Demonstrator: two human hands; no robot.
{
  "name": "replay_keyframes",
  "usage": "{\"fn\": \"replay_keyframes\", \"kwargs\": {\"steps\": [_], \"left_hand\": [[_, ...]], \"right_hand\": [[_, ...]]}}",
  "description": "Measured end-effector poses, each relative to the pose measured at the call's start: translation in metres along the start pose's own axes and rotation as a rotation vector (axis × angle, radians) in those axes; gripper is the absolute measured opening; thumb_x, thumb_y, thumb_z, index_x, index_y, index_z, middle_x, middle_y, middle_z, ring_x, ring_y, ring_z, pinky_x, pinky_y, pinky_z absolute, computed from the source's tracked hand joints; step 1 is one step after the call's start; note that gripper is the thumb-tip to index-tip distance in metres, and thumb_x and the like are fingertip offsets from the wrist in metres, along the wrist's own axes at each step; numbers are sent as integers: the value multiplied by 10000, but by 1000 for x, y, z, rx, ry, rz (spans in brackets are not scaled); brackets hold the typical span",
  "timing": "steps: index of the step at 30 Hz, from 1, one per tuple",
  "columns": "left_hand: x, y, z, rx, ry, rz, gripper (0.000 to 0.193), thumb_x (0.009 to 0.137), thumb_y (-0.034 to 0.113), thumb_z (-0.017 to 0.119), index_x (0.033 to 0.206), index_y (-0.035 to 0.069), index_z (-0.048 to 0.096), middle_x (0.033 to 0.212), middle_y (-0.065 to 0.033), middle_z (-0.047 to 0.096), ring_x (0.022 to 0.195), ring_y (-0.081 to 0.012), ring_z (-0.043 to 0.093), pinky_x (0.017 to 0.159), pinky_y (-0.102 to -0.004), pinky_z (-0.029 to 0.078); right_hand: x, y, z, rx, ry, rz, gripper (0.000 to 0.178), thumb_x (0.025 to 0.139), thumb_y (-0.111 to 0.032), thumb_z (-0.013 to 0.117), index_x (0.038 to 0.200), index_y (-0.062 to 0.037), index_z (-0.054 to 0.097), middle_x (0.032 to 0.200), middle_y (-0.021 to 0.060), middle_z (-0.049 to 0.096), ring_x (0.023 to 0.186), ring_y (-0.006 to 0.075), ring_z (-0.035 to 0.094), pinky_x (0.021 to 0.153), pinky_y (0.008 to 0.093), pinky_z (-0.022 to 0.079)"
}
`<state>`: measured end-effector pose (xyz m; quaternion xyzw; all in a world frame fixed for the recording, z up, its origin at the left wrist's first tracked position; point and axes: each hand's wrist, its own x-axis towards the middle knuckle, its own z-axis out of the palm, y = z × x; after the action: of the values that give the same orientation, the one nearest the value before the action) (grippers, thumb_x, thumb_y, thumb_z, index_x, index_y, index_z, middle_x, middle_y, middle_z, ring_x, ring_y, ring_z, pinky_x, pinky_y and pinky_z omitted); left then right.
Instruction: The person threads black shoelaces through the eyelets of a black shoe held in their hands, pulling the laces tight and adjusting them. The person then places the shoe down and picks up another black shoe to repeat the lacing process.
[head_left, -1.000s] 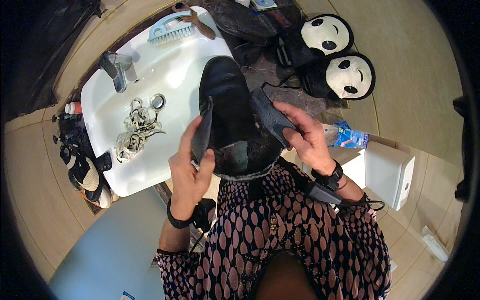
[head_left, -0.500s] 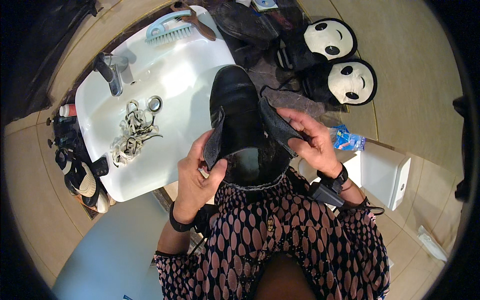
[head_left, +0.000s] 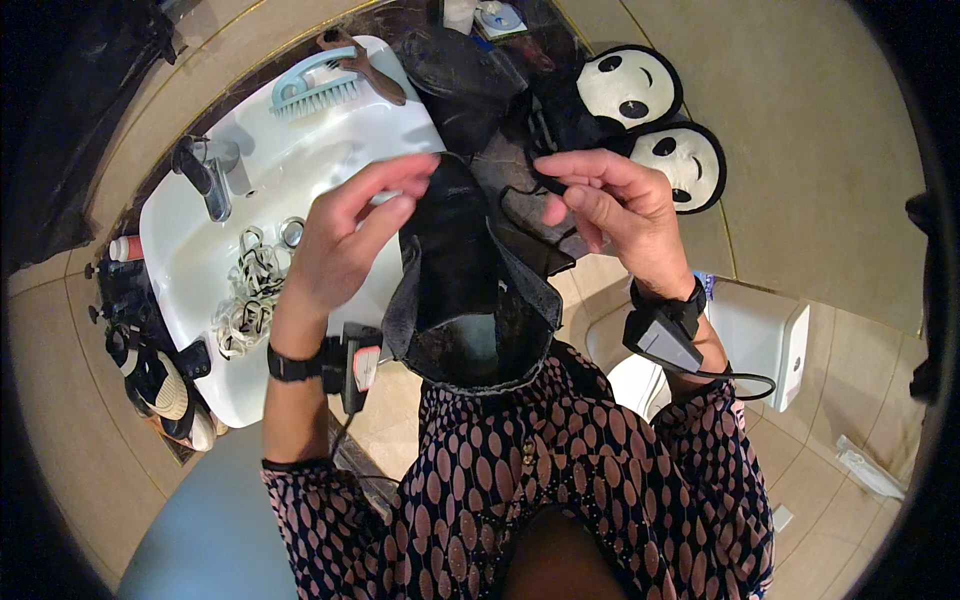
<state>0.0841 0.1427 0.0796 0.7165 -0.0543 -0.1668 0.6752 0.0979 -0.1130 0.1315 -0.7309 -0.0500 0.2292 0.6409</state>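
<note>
We have our left hand (head_left: 350, 225) released, its fingers loosely bent and the thumb apart, overlapping the left edge of the black boot (head_left: 455, 255) in view. Our right hand (head_left: 625, 205) is raised to the right of the boot, its thumb and fingers bent close against a dark background, so we cannot tell whether they pinch anything. The boot lies between our forearms, its wide opening toward our patterned dress (head_left: 500, 450) and its side flaps spread. To our left is the white sink (head_left: 375, 125), with pale laces (head_left: 250, 300) heaped inside near the drain. A light blue brush (head_left: 318, 85) rests on its far rim, and the toilet (head_left: 755, 345) stands to our right.
</note>
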Motion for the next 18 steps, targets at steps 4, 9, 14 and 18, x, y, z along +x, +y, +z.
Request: {"fn": "replay_keyframes", "kwargs": {"steps": [4,9,14,18], "left_hand": [[39,10,16,-40,-206,230,391,858,109,563,1231,11,504,1182,-62,571,916,-82,534,798,-238,433],[47,9,17,-113,-395,4,162,885,68,532,1017,-13,580,830,-10,592,726,-60,508,673,-216,426],[43,0,12,-135,-326,-56,116,895,73,532,934,-19,591,747,2,570,699,-53,515,647,-204,430],[40,-11,10,-145,-223,-97,111,893,62,532,935,-24,586,769,-22,591,694,-59,535,649,-202,450]], "right_hand": [[15,-13,11,55,-59,-82,253,889,11,489,1106,-25,614,776,25,626,527,26,445,473,157,374],[17,-8,4,68,-16,-99,259,891,31,466,1103,-10,610,776,37,619,560,39,485,522,164,417],[12,11,-10,27,27,5,249,888,44,456,1069,3,621,766,40,619,575,47,525,528,169,436],[18,30,-21,-122,1,-81,233,863,28,487,1054,14,619,866,69,627,706,114,579,648,219,471]]}}
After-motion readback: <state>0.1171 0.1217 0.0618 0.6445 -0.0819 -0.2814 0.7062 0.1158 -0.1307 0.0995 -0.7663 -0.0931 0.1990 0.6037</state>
